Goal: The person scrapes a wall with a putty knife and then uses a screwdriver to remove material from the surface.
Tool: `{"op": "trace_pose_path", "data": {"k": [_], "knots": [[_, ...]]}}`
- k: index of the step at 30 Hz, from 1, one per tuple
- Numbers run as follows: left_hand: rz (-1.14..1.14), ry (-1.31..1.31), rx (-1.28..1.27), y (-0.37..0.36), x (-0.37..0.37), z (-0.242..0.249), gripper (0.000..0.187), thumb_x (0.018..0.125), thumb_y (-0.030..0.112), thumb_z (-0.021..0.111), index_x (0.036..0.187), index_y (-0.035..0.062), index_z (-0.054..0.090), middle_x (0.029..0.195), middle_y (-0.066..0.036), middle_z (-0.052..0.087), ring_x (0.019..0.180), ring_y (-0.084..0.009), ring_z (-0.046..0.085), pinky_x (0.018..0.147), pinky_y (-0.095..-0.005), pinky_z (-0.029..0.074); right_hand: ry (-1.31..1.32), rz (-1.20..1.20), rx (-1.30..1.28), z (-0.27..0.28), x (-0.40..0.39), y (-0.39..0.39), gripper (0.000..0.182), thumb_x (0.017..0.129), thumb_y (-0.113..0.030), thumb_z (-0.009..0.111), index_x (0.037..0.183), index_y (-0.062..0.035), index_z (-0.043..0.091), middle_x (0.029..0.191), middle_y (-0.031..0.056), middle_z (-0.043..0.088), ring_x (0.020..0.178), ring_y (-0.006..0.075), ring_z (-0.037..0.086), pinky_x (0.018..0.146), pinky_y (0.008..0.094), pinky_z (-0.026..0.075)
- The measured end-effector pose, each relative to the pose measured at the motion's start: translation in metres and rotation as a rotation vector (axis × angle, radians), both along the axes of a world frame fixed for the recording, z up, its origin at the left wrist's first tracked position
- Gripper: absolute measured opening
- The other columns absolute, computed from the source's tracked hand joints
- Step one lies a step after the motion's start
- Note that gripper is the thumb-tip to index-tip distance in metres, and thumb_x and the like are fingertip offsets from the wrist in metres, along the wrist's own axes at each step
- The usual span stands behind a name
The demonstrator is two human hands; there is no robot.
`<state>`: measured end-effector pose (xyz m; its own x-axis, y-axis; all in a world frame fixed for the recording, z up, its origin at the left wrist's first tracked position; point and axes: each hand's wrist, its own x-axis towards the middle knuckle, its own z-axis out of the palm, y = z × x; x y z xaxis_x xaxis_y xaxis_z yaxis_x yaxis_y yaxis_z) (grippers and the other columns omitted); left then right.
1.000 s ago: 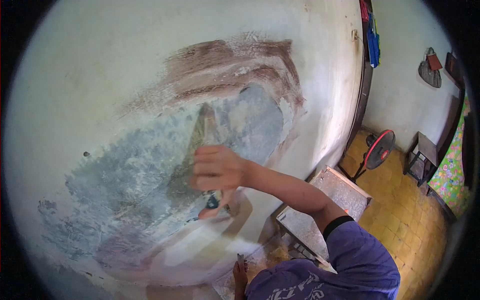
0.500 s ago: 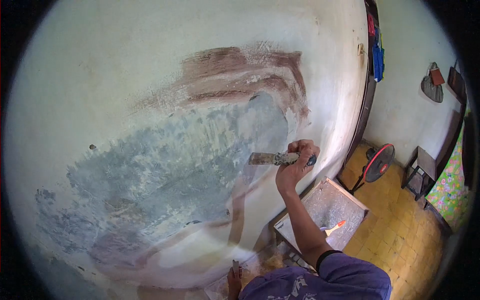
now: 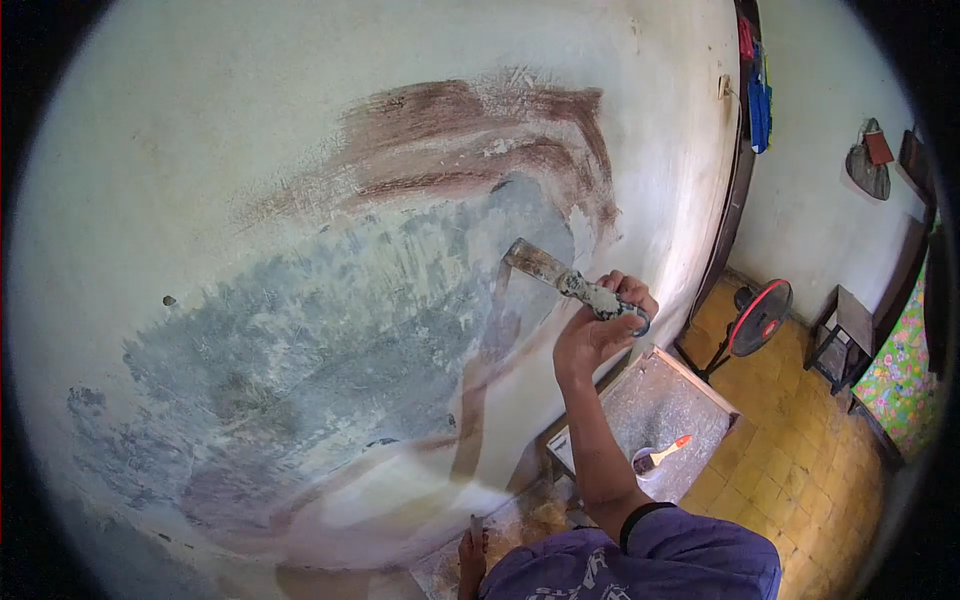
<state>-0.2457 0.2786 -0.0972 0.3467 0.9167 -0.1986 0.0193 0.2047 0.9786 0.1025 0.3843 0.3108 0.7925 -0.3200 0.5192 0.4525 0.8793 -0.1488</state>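
- Plaster covers the wall (image 3: 200, 130) that fills most of our view; it carries a wide scraped grey patch (image 3: 330, 320) with reddish-brown streaks (image 3: 470, 120) arching above it.
- Yellow floor tiles (image 3: 800, 450) lie to the right of the wall, well below our hands.
- Purple cloth of our shirt (image 3: 660, 565) shows at the bottom edge, below the wall's grey patch.
- Standing on the tiles to the right of the wall, we see a low wooden table (image 3: 700, 395) with a dusty top, pushed near the wall's foot.
- A red floor fan (image 3: 760, 318) stands further right of the wall, beside a small dark stool (image 3: 845, 325).
- Our right hand (image 3: 595, 335) is raised in front of the wall, fingers closed round the handle of a putty knife (image 3: 560, 280).
- That putty knife slants up and left from our fist, and its crusted blade tip meets the wall at the right edge of the grey patch.
- Our left hand (image 3: 472, 555) sits low, near the foot of the wall, closed round a small narrow tool (image 3: 476, 527) that we cannot make out clearly.
- On the table, away from the wall, rests a small dish with an orange-handled brush (image 3: 662, 456) lying across it.
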Motion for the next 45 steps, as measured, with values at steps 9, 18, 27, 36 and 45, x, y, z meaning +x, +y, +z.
{"op": "trace_pose_path", "data": {"k": [9, 18, 27, 36, 45], "knots": [[0.005, 0.148, -0.045, -0.002, 0.001, -0.001, 0.035, 0.104, 0.031, 0.048, 0.099, -0.0009, 0.061, 0.072, -0.001, 0.053, 0.061, -0.0097, 0.046, 0.056, -0.0275, 0.039, 0.238, 0.138, -0.64, -0.085, -0.023, -0.026, 0.02, 0.095, -0.01, 0.065, 0.11, 0.0021, 0.06, 0.088, 0.007, 0.059, 0.064, 0.0115, 0.054, 0.06, 0.0227, 0.044], [-0.008, 0.159, -0.018, -0.003, 0.002, 0.012, 0.034, 0.104, 0.029, 0.047, 0.101, -0.0015, 0.062, 0.072, -0.001, 0.055, 0.061, -0.0091, 0.047, 0.057, -0.0271, 0.04, -0.036, -0.007, -1.175, -0.057, -0.029, -0.054, 0.026, 0.094, -0.013, 0.065, 0.118, -0.0018, 0.063, 0.071, 0.0036, 0.059, 0.062, 0.0086, 0.052, 0.054, 0.0251, 0.042], [0.009, 0.172, 0.054, 0.002, -0.003, -0.001, 0.04, 0.101, 0.042, 0.051, 0.101, 0.0028, 0.06, 0.074, 0.001, 0.055, 0.064, -0.0099, 0.049, 0.059, -0.0281, 0.04, -0.248, -0.112, -1.045, 0.027, -0.013, -0.064, 0.033, 0.095, -0.012, 0.062, 0.127, -0.0028, 0.059, 0.079, 0.0109, 0.066, 0.059, 0.0159, 0.051, 0.058, 0.0315, 0.044], [-0.007, 0.072, -0.04, 0.011, -0.008, -0.014, 0.034, 0.1, 0.037, 0.053, 0.1, 0.004, 0.059, 0.072, 0.002, 0.052, 0.062, -0.0084, 0.048, 0.055, -0.0251, 0.038, -0.234, -0.198, -1.144, 0.073, 0.007, -0.046, 0.033, 0.095, -0.02, 0.062, 0.125, -0.0069, 0.065, 0.071, 0.0226, 0.061, 0.055, 0.0253, 0.057, 0.058, 0.0346, 0.046], [-0.032, 0.129, -0.026, 0.017, -0.001, -0.009, 0.034, 0.102, 0.035, 0.051, 0.101, 0.0029, 0.06, 0.072, 0.001, 0.051, 0.061, -0.0093, 0.048, 0.054, -0.0264, 0.038, -0.191, -0.4, -1.192, 0.081, 0.018, -0.042, 0.031, 0.094, -0.028, 0.061, 0.12, -0.012, 0.069, 0.07, 0.0219, 0.063, 0.063, 0.0371, 0.065, 0.061, 0.0406, 0.05]]}}
